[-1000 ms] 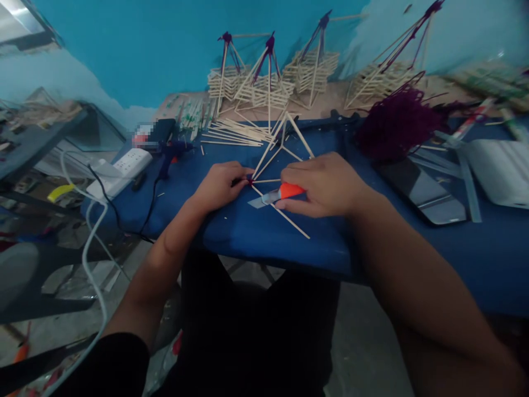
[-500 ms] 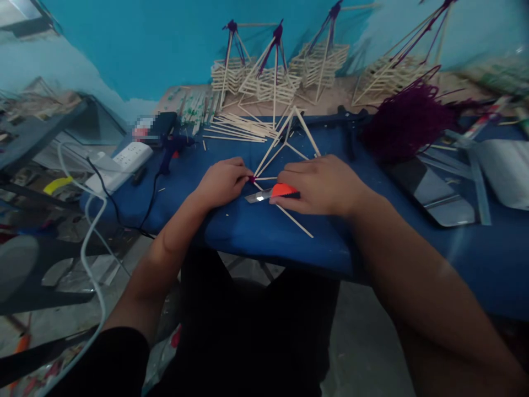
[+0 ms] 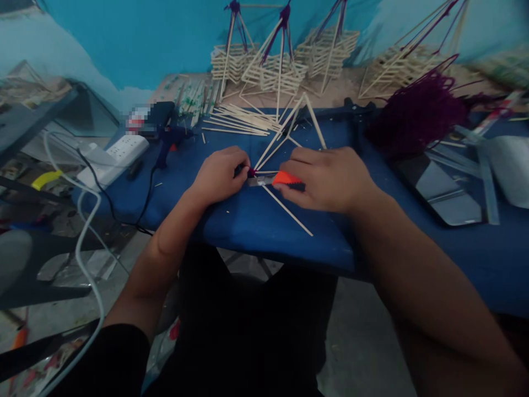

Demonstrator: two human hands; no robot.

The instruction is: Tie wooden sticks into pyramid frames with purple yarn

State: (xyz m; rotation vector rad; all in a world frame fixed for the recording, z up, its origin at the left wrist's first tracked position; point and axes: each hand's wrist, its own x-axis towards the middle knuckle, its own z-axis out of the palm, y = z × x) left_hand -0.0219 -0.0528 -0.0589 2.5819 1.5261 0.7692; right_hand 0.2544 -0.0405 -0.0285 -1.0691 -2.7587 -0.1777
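A blue-green wall (image 3: 165, 49) with pale patches rises behind a long desk (image 3: 235, 231) covered in blue; the grey floor (image 3: 355, 325) shows below. At far left stands a cluttered grey table (image 3: 33, 124). The seated wearer's dark-clothed legs (image 3: 256, 331) reach under the near edge.

Along the back of the desk, several stick structures (image 3: 273, 77) stand on a brown strip, with zigzag stacks and purple-wrapped peaks. To the right sits a big heap of purple yarn (image 3: 417, 118); in front of it lie a dark flat device (image 3: 452, 193) and clear strips (image 3: 490, 193). At left are a white power strip (image 3: 111, 162) and a dark glue gun (image 3: 168, 144). A white cable (image 3: 98, 300) hangs off that side. Loose sticks (image 3: 239, 122) lie fanned behind the work area.

At the desk's middle, between the hands, is an open stick frame (image 3: 316, 121), partly covered by the right hand (image 3: 324, 179), which is curled around an orange-handled knife (image 3: 288, 179). The left hand (image 3: 219, 173) pinches the frame's corner at a small purple tie (image 3: 252, 172). The blade lies just beside this tie; whether they touch, I cannot tell.
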